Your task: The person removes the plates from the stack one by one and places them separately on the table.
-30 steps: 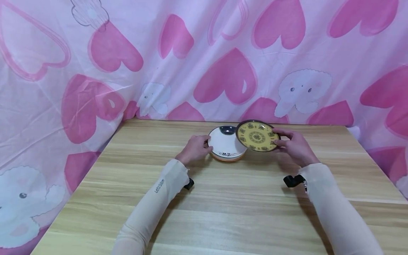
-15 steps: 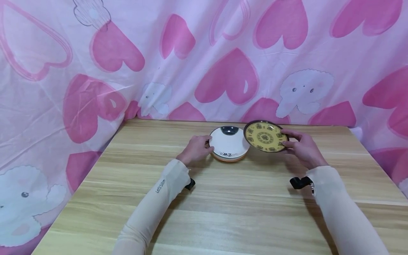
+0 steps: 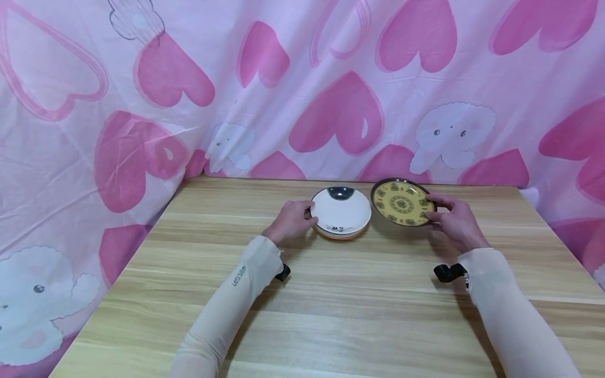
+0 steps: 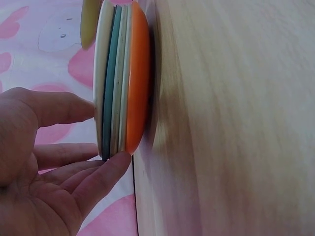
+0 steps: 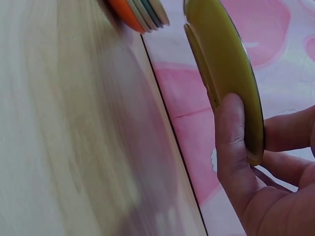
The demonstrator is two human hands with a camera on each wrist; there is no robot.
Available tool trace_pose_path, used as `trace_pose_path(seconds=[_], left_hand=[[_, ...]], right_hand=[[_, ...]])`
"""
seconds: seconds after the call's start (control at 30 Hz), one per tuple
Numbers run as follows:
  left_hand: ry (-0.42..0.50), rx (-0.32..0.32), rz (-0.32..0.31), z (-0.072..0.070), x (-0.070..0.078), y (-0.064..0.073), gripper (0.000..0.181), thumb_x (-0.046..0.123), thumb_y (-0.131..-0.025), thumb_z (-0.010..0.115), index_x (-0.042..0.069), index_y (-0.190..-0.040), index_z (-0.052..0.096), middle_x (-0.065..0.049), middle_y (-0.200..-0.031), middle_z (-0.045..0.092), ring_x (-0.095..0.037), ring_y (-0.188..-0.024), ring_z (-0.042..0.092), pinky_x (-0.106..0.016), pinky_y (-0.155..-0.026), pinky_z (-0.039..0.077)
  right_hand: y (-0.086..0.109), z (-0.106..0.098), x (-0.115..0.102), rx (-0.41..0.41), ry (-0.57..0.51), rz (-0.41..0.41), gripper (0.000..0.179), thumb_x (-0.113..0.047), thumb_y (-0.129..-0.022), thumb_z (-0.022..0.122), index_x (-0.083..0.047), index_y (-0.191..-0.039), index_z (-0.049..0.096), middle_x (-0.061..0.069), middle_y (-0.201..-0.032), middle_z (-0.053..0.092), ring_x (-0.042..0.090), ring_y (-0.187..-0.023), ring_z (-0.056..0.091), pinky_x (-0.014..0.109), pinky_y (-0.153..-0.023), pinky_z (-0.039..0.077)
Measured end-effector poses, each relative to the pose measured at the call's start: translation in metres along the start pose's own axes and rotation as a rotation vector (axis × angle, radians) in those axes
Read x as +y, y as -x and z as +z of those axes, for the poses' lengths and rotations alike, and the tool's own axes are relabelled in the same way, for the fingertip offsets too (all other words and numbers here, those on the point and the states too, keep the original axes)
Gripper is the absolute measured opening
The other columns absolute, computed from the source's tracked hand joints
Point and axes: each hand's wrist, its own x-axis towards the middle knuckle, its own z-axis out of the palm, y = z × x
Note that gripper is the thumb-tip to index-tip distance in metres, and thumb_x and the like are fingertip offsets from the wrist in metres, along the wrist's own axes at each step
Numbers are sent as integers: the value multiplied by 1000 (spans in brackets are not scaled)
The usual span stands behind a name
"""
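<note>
Currently, one dark-rimmed yellow patterned plate [image 3: 402, 203] hangs edge-pinched in the right hand [image 3: 457, 221] above the desk [image 3: 359, 310], just beside the plate stack [image 3: 341, 214], itself edge-gripped by the left hand [image 3: 289, 221]; step judged single-plate transfer, next needing level, gentle set-down.

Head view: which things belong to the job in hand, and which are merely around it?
In the job:
yellow plate, held in the right hand
white-topped plate stack, held at its edge by the left hand

Just around it:
wooden table
pink heart-patterned cloth
</note>
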Motion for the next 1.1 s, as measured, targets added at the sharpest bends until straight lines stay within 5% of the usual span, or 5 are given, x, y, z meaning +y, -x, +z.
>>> trace_pose_path(seconds=[0.17,0.33,0.5,0.87,1.1], left_hand=[[0,-3,6,-1,-1,0,17,21,-95,63,9,-85,56,0,-76,52,-15,-76,49,-25,-69,39],[-27,4,2,-1,-2,0,15,21,-94,64,7,-99,64,-4,-81,58,-17,-80,52,-28,-73,43],[-28,7,-16,-1,-3,0,36,22,-93,66,4,-125,66,-9,-96,68,-19,-90,56,-32,-85,49],[-28,10,-17,0,-3,1,44,22,-93,66,5,-134,62,-9,-101,69,-20,-94,58,-34,-90,50],[-12,14,-2,0,-4,1,19,21,-93,66,8,-107,67,-2,-80,59,-17,-80,53,-28,-75,44]], right_hand=[[0,-3,2,27,45,32,61,-1,-99,53,-5,-156,30,27,-158,26,-5,-83,60,21,-82,59],[-3,-3,6,24,83,39,60,-2,-98,53,-3,-155,33,30,-157,28,-4,-79,61,21,-76,59],[-7,-2,12,-7,102,38,59,1,-98,53,4,-153,31,34,-154,27,-3,-75,63,22,-73,60],[-13,1,16,-11,54,79,63,2,-98,54,6,-154,27,35,-150,28,-2,-71,67,26,-78,61],[-19,2,16,-20,39,121,66,0,-99,54,1,-157,22,34,-150,29,-1,-73,68,26,-82,60]])
